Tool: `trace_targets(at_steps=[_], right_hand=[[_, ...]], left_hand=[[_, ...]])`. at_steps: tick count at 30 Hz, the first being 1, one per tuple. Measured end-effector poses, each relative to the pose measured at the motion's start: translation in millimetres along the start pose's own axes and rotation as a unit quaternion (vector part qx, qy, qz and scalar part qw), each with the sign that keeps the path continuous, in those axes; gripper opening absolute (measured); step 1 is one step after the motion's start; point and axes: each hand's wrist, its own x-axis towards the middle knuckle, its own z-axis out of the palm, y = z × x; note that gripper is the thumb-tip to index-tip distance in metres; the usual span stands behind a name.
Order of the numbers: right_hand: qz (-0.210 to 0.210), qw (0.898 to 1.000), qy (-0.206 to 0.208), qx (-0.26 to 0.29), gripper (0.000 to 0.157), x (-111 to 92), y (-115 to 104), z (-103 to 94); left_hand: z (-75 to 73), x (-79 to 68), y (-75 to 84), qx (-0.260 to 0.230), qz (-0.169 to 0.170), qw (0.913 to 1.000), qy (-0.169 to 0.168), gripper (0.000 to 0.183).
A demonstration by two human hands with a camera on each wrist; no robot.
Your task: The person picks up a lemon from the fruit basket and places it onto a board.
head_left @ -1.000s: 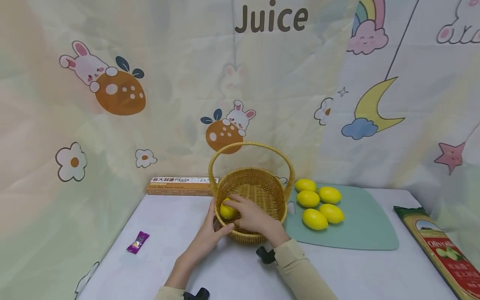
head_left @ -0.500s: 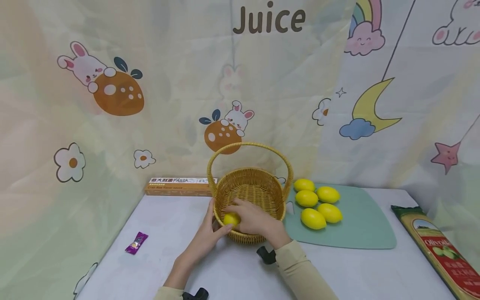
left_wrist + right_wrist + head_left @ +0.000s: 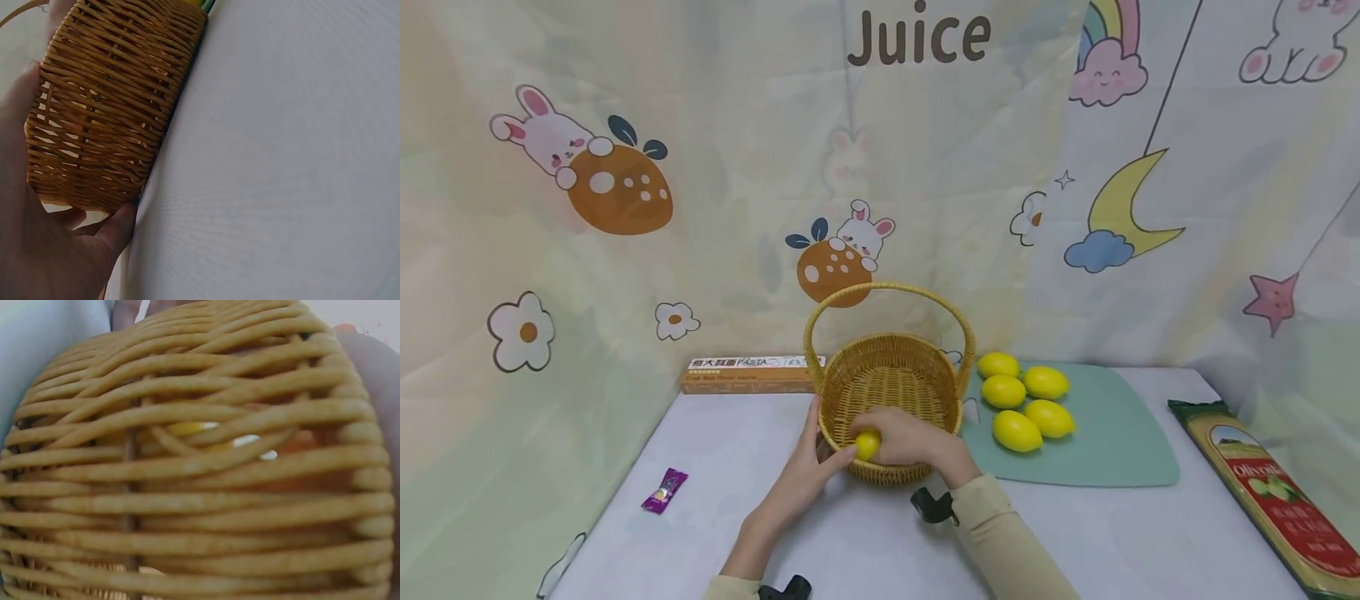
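A wicker basket [image 3: 891,474] with an arched handle stands on the table. My left hand [image 3: 811,460] holds its left side, thumb at the front rim and fingers along the outer wall. In the left wrist view the hand [image 3: 69,250] wraps the basket's woven side [image 3: 106,100]. Inside the basket, near the front rim, my right hand [image 3: 906,435] grips a yellow lemon [image 3: 868,446]; its fingertips are partly hidden. The right wrist view is filled by the basket's weave [image 3: 187,506], with bits of yellow showing through gaps.
Several lemons [image 3: 1017,431] lie on a green mat [image 3: 1120,450] right of the basket. A pasta box [image 3: 748,377] sits at the back left, a purple wrapped candy [image 3: 664,491] at the left. A red and green packet [image 3: 1262,492] lies along the right edge. A printed curtain hangs behind.
My right hand has moved the lemon from the basket's left inner wall toward its front rim. The left hand keeps its hold. The head view has turned slightly to the right.
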Motion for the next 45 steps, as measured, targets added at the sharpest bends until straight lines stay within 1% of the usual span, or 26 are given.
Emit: trace_targets(at_steps=[4, 7, 12, 15, 19, 25, 28, 32, 34, 39, 42, 45], right_hand=[[0.005, 1.0, 0.021, -0.014, 0.033, -4, 1, -5.9], [0.012, 0.999, 0.034, -0.011, 0.039, -9, -1, -11.3], [0.019, 0.999, 0.047, 0.004, 0.045, -18, -5, -17.8], [0.028, 0.998, 0.063, -0.01, 0.048, -25, -6, -19.6], [0.041, 0.994, 0.101, -0.023, 0.052, -39, -5, -22.8], [0.054, 0.987, 0.153, 0.01, 0.054, -65, -5, -35.1], [0.064, 0.982, 0.177, 0.012, 0.052, -80, -3, -40.8], [0.085, 0.975, 0.203, 0.018, 0.05, -101, 5, -47.6], [0.092, 0.974, 0.206, 0.024, 0.049, -111, 11, -50.5], [0.115, 0.969, 0.217, 0.01, 0.047, -133, 30, -57.4], [0.139, 0.966, 0.219, -0.003, 0.045, -147, 42, -60.6], [0.161, 0.965, 0.208, -0.012, 0.044, -160, 52, -64.1]], left_hand=[[0.1, 1.2, 1.9, 0.004, -0.003, 1.0, 0.004, 0.104], [-0.5, 0.5, 4.8, 0.007, -0.006, 0.9999, 0.006, 0.104], [0.0, 1.1, 5.2, 0.003, -0.005, 1.0, 0.007, 0.102], [1.5, 1.6, 3.8, 0.002, -0.005, 1.0, 0.006, 0.102], [3.3, 0.8, 2.1, 0.002, -0.008, 1.0, 0.004, 0.102], [4.4, 0.5, 3.1, 0.002, -0.007, 1.0, 0.001, 0.102], [5.1, 0.6, 3.8, 0.001, -0.005, 1.0, 0.0, 0.102], [6.8, 1.3, 3.4, -0.003, -0.002, 1.0, -0.004, 0.103], [7.2, 1.4, 2.8, -0.008, -0.004, 0.9999, -0.006, 0.103], [5.4, 0.8, 2.4, -0.005, -0.005, 1.0, -0.007, 0.101], [3.0, 0.5, 2.0, 0.003, -0.001, 1.0, -0.007, 0.102], [0.5, 0.4, 1.0, 0.005, -0.003, 1.0, -0.005, 0.103]])
